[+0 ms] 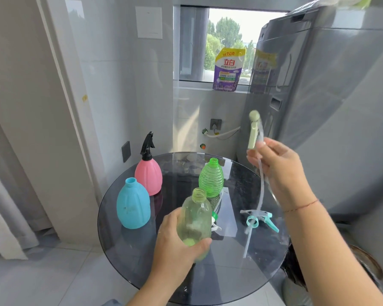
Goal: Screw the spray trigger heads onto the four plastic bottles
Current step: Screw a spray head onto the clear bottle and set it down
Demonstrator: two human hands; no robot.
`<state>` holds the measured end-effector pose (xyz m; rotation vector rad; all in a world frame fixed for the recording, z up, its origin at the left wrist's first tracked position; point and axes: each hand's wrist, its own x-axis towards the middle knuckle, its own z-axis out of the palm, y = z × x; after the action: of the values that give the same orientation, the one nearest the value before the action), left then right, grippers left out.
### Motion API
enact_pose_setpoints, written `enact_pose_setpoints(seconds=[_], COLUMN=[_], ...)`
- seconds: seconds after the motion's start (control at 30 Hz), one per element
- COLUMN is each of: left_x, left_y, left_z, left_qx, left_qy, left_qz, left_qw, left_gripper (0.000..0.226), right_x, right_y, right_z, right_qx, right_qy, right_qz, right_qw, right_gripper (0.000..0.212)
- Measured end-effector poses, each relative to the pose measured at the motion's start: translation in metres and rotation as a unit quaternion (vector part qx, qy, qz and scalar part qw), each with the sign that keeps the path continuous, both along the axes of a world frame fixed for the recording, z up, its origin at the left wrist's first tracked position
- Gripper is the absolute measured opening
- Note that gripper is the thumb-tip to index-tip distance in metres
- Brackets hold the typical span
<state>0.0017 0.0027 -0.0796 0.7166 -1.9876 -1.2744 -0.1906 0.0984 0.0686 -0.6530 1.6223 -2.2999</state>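
Observation:
My left hand (175, 241) grips a pale yellow-green clear bottle (195, 219) with an open neck, tilted above the round glass table (142, 261). My right hand (279, 168) holds a pale green spray trigger head (253, 131) up in the air at the right, its clear tube (261, 188) hanging down. A blue bottle (133, 206) stands open at the left. Behind it, a pink bottle (148, 175) carries a black trigger head (147, 144). A bright green ribbed bottle (211, 178) stands open at the centre. A teal trigger head (260, 218) lies on the glass at the right. Another white and green trigger head (215, 221) lies partly hidden behind the held bottle.
A grey washing machine (329, 107) stands close to the table on the right. A purple detergent pouch (228, 69) sits on the window sill behind. White wall and door frame (60, 107) are at the left, tiled floor (53, 272) below.

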Motion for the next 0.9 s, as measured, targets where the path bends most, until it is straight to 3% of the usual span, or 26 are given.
enact_pose_setpoints(seconds=[0.1, 0.2, 0.3, 0.57, 0.77, 0.9], left_x=[0.0, 0.0, -0.001, 0.002, 0.0, 0.003], left_y=[0.007, 0.013, 0.015, 0.013, 0.015, 0.013], left_z=[0.001, 0.002, 0.003, 0.005, 0.017, 0.042], left_qx=[0.015, 0.017, 0.008, -0.013, 0.014, 0.09], left_qy=[-0.008, -0.023, -0.037, -0.06, -0.048, -0.02], left_qz=[-0.03, -0.039, -0.042, -0.037, -0.044, -0.119], left_qw=[0.999, 0.999, 0.998, 0.997, 0.998, 0.989], left_gripper=[0.067, 0.075, 0.083, 0.073, 0.073, 0.063], right_x=[0.018, 0.035, 0.043, 0.048, 0.049, 0.048], right_y=[0.001, 0.0, -0.002, -0.007, -0.012, -0.01], right_z=[0.033, 0.054, 0.064, 0.062, 0.037, -0.002], right_qx=[-0.078, -0.153, -0.172, -0.13, -0.101, 0.003], right_qy=[0.038, 0.059, 0.09, 0.17, 0.146, 0.116], right_qz=[0.059, 0.103, 0.129, 0.131, 0.203, 0.283], right_qw=[0.995, 0.981, 0.973, 0.968, 0.963, 0.952], right_gripper=[0.017, 0.019, 0.021, 0.02, 0.016, 0.026])
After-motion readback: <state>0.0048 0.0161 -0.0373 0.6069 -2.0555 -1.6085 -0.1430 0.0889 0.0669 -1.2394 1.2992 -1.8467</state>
